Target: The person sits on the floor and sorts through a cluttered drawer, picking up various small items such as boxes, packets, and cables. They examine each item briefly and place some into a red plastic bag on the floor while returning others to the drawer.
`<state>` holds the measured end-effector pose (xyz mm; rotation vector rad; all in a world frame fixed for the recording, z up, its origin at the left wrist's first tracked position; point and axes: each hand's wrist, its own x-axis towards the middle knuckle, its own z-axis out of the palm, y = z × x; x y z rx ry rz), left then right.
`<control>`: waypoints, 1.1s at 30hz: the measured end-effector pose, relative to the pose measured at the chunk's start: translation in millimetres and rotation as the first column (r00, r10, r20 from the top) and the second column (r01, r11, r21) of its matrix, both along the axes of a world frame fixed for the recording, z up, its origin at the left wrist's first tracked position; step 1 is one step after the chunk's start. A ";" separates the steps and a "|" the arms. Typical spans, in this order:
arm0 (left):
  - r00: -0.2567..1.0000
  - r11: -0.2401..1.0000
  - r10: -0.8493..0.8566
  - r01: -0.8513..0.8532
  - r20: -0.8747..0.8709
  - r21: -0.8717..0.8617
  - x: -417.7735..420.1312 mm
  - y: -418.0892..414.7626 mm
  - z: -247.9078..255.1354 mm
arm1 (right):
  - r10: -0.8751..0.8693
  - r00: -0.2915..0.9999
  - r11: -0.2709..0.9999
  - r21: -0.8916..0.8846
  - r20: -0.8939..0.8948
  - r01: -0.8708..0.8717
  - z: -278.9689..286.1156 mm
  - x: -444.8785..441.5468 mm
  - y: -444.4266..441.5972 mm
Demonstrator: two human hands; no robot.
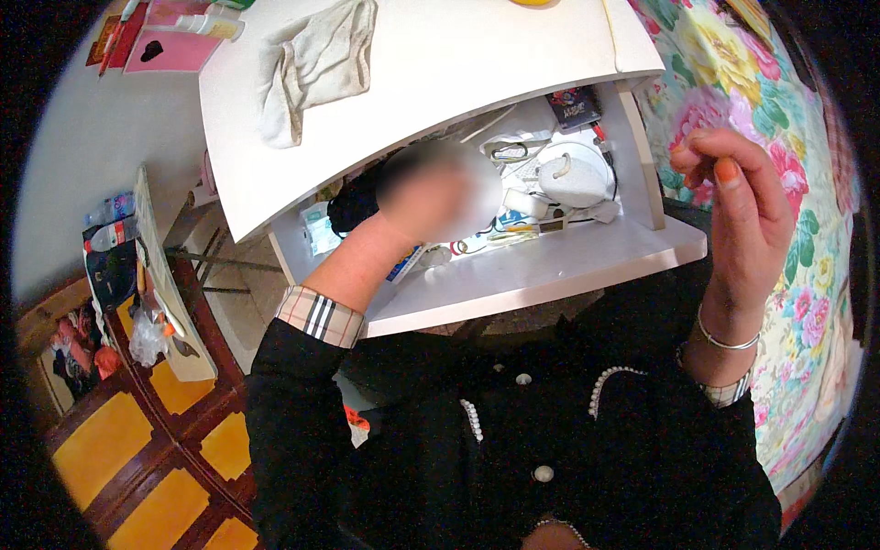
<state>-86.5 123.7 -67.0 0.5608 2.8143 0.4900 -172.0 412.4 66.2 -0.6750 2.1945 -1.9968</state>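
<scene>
My left hand (430,196) reaches into the pulled-out drawer (522,275) of a white desk, above its left-middle contents. A blur covers most of that hand, so its fingers and anything in them are hidden. My right hand (746,196) is raised just right of the drawer, fingers loosely bent, with nothing visible in it. Inside the drawer, a white rounded object with a small loop (572,180) lies at the right. Nearby are a carabiner (509,152), a dark printed box (574,108) and a pale packet (320,230). A black item (354,203) is partly covered by my left hand.
A crumpled whitish cloth (316,75) lies on the white desktop (440,82). Floral fabric (804,275) spreads along the right side. At the left, a standing board (172,289) is near a clear plastic bag (148,337) and a bottle (110,237).
</scene>
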 end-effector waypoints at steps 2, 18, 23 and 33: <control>0.994 0.999 0.042 -0.041 0.096 -0.012 1.6 -3.1 -5.1 | 0.016 1.000 1.000 0.000 -0.017 -0.016 0.8 0.0 0.4; 0.930 0.970 0.183 -0.223 0.319 0.095 10.0 -3.2 -9.0 | 0.056 0.998 0.998 0.028 0.019 -0.057 5.0 14.2 7.7; 0.959 0.996 0.035 -0.055 0.282 0.064 26.0 11.6 -6.4 | 0.068 0.997 0.995 0.069 0.037 -0.071 8.0 14.8 6.7; 0.790 0.750 0.613 -0.578 -0.010 0.322 12.7 -15.1 41.8 | 0.181 0.980 0.960 0.230 -0.082 -0.158 8.5 24.8 2.0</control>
